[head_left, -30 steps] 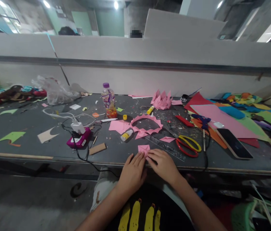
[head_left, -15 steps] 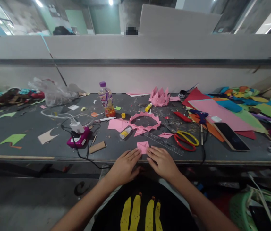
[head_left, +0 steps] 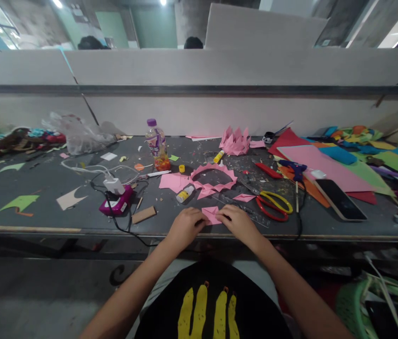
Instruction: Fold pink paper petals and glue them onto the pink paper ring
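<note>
A small folded piece of pink paper (head_left: 211,214) lies at the table's front edge, between my hands. My left hand (head_left: 187,226) pinches its left side with curled fingers. On the right side, my right hand (head_left: 237,222) grips the paper's edge between thumb and fingertips. Just beyond sits a ring of folded pink paper points (head_left: 233,180). To the right of the hands are a folded pink paper piece (head_left: 244,197) and scissors (head_left: 275,206) with red and yellow handles. A small glue bottle (head_left: 185,194) lies on its side to the left.
A pink paper crown (head_left: 235,141) stands at the back. A drink bottle (head_left: 158,147) and a purple power strip (head_left: 117,201) with cables are left. Right are a glue gun (head_left: 293,168), a phone (head_left: 340,199) and coloured sheets (head_left: 329,165). A cardboard strip (head_left: 144,215) lies near the edge.
My fingers, earlier stretched flat over the sides of the pink paper, have curled and now pinch its left and right edges. The surrounding things have stayed in place.
</note>
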The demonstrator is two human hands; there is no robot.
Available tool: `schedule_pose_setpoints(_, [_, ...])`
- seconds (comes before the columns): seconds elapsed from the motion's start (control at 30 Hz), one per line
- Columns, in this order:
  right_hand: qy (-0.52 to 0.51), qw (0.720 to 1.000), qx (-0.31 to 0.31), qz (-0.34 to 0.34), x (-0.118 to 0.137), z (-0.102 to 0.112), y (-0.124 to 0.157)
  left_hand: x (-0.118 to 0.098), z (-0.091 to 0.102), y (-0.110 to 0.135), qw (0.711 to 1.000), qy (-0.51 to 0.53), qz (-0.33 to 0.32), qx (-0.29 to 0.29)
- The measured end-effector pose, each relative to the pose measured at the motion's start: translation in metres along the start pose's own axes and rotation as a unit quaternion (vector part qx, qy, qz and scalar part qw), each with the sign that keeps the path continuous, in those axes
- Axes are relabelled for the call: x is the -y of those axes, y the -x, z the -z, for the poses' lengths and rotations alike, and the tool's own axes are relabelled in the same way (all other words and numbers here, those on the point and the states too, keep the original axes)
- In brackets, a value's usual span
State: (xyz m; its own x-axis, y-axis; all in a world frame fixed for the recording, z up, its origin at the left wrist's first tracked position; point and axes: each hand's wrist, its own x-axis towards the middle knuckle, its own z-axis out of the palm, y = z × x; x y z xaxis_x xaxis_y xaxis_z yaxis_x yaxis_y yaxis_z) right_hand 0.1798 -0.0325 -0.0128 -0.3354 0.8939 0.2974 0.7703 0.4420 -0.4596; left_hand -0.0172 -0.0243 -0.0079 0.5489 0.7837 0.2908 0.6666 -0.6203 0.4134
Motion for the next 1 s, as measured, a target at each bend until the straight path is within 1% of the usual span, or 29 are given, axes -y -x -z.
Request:
schedule_pose_setpoints(0.1, [-0.018, 1.000, -0.014, 0.002, -0.005, -0.004, -0.002, 0.001, 0.002, -0.003, 1.000, -0.003, 0.007, 0.000])
schedule_pose_setpoints(0.23, [-0.003, 0.999, -0.026, 0.022, -0.010, -0.009, -0.001, 0.000, 0.005, 0.000, 0.999, -0.044, 0.027, -0.008])
schedule_pose_setpoints(0.37, [0.031, 0.999, -0.011, 0.039, -0.012, -0.010, -0.002, 0.001, 0.005, 0.000, 0.998, -0.059, 0.025, -0.019])
schedule_pose_setpoints(0.43, [0.059, 0.997, 0.012, 0.050, -0.011, -0.009, -0.002, 0.003, 0.004, -0.001, 0.998, -0.056, 0.009, -0.023])
schedule_pose_setpoints(0.53, [0.106, 0.991, 0.039, 0.068, -0.007, -0.006, -0.003, 0.007, 0.003, -0.004, 0.998, -0.039, -0.044, -0.014])
schedule_pose_setpoints(0.63, [0.143, 0.985, 0.046, 0.087, -0.003, -0.003, -0.003, 0.005, 0.004, -0.007, 0.994, -0.025, -0.100, 0.034])
schedule_pose_setpoints(0.7, [0.147, 0.984, 0.049, 0.091, -0.002, -0.001, -0.004, 0.003, 0.005, -0.007, 0.992, -0.021, -0.107, 0.065])
schedule_pose_setpoints(0.8, [0.133, 0.987, 0.048, 0.075, -0.001, 0.001, -0.003, 0.001, 0.005, -0.006, 0.994, -0.013, -0.087, 0.069])
schedule_pose_setpoints(0.93, [0.119, 0.992, 0.036, 0.018, -0.004, 0.000, 0.000, 0.004, 0.002, -0.003, 0.997, -0.002, -0.056, 0.054])
schedule_pose_setpoints(1.0, [0.111, 0.993, 0.028, 0.003, -0.005, -0.002, 0.002, 0.006, 0.000, -0.002, 0.998, 0.001, -0.041, 0.044])
